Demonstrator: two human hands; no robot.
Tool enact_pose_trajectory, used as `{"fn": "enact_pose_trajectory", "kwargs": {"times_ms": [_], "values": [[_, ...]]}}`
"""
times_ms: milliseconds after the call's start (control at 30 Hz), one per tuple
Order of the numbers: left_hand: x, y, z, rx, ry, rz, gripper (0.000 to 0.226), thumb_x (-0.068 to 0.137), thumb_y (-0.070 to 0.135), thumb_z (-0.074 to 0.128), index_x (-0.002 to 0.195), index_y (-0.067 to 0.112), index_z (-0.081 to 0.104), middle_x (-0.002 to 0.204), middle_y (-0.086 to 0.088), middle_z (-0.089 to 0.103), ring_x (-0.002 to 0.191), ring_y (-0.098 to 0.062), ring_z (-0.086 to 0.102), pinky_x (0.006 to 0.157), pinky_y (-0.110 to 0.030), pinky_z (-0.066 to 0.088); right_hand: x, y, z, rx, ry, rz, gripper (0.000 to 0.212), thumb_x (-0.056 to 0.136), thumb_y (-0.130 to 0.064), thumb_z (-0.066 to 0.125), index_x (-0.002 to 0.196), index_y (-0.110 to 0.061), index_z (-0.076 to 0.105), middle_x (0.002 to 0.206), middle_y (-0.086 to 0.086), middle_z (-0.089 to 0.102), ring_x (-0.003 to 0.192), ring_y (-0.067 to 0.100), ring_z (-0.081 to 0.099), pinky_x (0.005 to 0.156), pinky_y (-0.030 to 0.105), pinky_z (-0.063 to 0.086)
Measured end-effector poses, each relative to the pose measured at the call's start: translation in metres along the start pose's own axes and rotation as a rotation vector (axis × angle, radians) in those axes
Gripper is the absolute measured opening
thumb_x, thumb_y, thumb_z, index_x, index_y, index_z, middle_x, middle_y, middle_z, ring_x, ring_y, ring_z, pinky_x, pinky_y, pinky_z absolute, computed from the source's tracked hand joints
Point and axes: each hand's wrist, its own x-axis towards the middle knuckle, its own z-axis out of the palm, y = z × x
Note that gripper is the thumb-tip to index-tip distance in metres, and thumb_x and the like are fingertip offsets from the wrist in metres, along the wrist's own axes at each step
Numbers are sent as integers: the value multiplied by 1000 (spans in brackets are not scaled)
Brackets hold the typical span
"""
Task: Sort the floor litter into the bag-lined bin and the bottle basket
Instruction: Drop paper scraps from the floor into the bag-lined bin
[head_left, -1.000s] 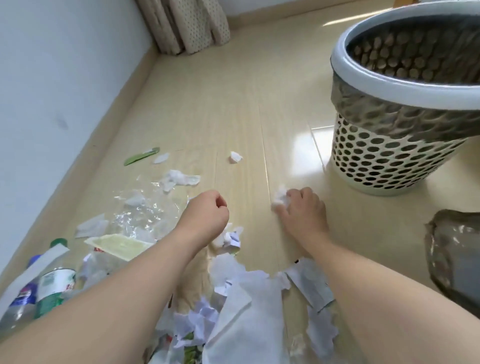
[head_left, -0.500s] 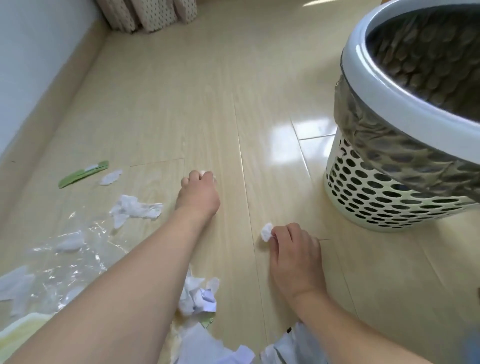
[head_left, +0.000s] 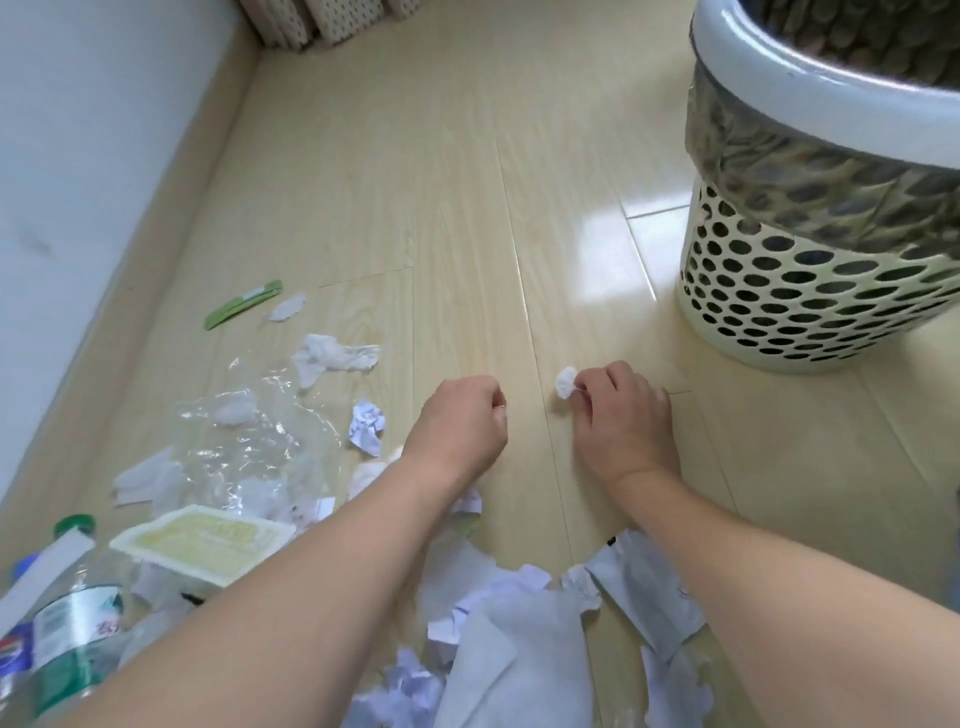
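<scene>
White tissue, a small wad (head_left: 566, 382), sits pinched at the fingertips of your right hand (head_left: 621, 415), low over the floor (head_left: 467, 182) in the middle of the scene. Your left hand (head_left: 460, 423) is just beside it, fingers curled into a loose fist; whether it hides a scrap inside, I cannot tell.

The bin (head_left: 821, 93) stands to the far right, its bag folded over the rim, well apart from the wad. The bottle basket is not in view.

To the left lie a crumpled tissue (head_left: 332, 356), a paper ball (head_left: 367, 423), clear film (head_left: 249, 431), a green strip (head_left: 243, 310) and a yellow tray (head_left: 202, 540). Two bottles (head_left: 67, 639) lie at the near left edge. Torn paper (head_left: 514, 649) is heaped near you, between your forearms.

Your hold on the wad looks shallow, only at the tips, so a quick swing to the right could shake it loose short of the bin. The rim is tall; lift well above it or the wad may catch the bag's fold and drop outside. If your left hand does hold a scrap, opening it too early would scatter it again. Keep your forearms off the paper heap, which would slide and spread.
</scene>
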Motion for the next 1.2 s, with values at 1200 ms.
{"fn": "enact_pose_trajectory", "kwargs": {"times_ms": [1200], "values": [[-251,367,-49,-413,-340,108,22,91,5,40,100,1,60,85,-18,67,68,-32,69,74,-43,61,-110,137,-450,-299,-480,272,31,87,-8,48,110,-8,68,113,12,67,100,29,63,85,33,53]]}}
